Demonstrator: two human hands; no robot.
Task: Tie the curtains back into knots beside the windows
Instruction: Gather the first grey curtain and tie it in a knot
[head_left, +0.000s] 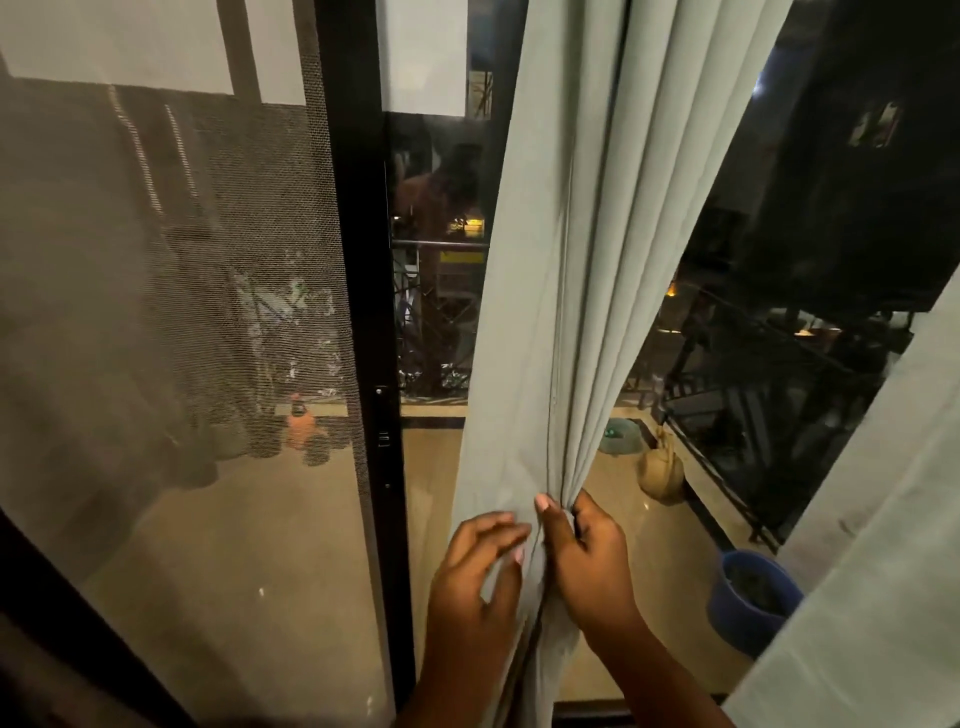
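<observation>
While the pale grey curtain (566, 270) is hanging in front of the glass, just right of the black door frame (363, 312), I am gathering it low down. My right hand (589, 561) is pinching the bunched folds tight; my left hand (480, 566) is lying relaxed against the loose left edge, fingers spread, holding nothing. No knot yet. To do this well, I judge I should be sweeping that slack edge into the bundle first, keeping the pleats together, so the knot is forming evenly. Second curtain (883, 519) is hanging far right.
</observation>
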